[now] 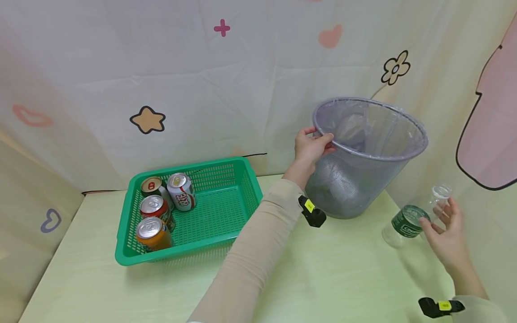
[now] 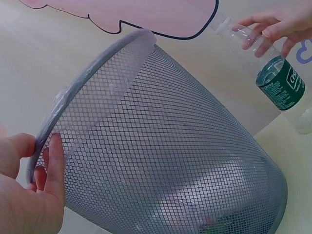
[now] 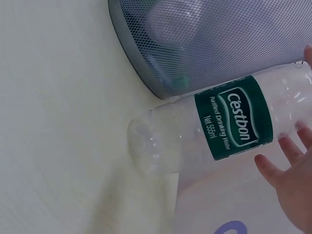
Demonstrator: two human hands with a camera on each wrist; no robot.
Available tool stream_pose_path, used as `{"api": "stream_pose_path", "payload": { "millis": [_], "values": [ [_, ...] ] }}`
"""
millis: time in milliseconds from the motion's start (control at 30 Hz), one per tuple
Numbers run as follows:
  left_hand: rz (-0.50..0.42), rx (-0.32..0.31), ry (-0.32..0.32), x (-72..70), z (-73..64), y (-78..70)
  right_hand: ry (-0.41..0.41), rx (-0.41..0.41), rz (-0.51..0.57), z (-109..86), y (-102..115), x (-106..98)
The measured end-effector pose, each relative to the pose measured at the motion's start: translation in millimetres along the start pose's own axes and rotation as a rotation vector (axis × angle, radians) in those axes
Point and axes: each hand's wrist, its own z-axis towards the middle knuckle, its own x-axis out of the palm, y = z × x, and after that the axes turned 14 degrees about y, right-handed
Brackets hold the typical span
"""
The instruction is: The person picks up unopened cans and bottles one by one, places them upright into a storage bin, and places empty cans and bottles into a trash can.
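At the right of the head view my left hand (image 1: 310,150) grips the rim of a grey mesh wastebasket (image 1: 343,179), thumb on one side and fingers on the other. A thin clear liner (image 2: 112,92) covers the rim. My right hand (image 1: 448,237) holds a clear plastic water bottle (image 1: 408,220) by its upper part, to the right of the wastebasket. The bottle has a green label and is tilted, its mouth uncapped. Whether its base touches the table cannot be told. Through the mesh, blurred clear and green items (image 3: 170,24) show inside the wastebasket.
On the left stands a green plastic basket (image 1: 218,215) with several drink cans inside: a white can (image 1: 181,193), an orange can (image 1: 154,235), a red can (image 1: 155,208) and a dark-and-silver can (image 1: 155,186). A patterned curtain (image 1: 202,112) hangs behind the pale table (image 1: 315,278).
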Motion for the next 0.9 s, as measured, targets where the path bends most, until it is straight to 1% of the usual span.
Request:
{"api": "stream_pose_path", "payload": {
  "millis": [200, 467, 767, 900],
  "values": [
    [-0.002, 0.001, 0.003, 0.0, -0.2, 0.2, 0.012, 0.014, 0.028, -2.6, -6.2, 4.0],
    [-0.011, 0.012, 0.006, -0.2, -0.3, 0.4, 0.018, 0.070, 0.061, -1.4, -18.2, 12.4],
    [-0.006, 0.012, 0.006, -0.6, -0.3, 1.2, 0.025, 0.112, 0.101, -0.2, -28.4, 22.9],
    [-0.004, 0.011, 0.009, -0.6, 0.0, 1.3, 0.056, 0.114, 0.121, -0.6, -28.6, 24.9]
  ]
}}
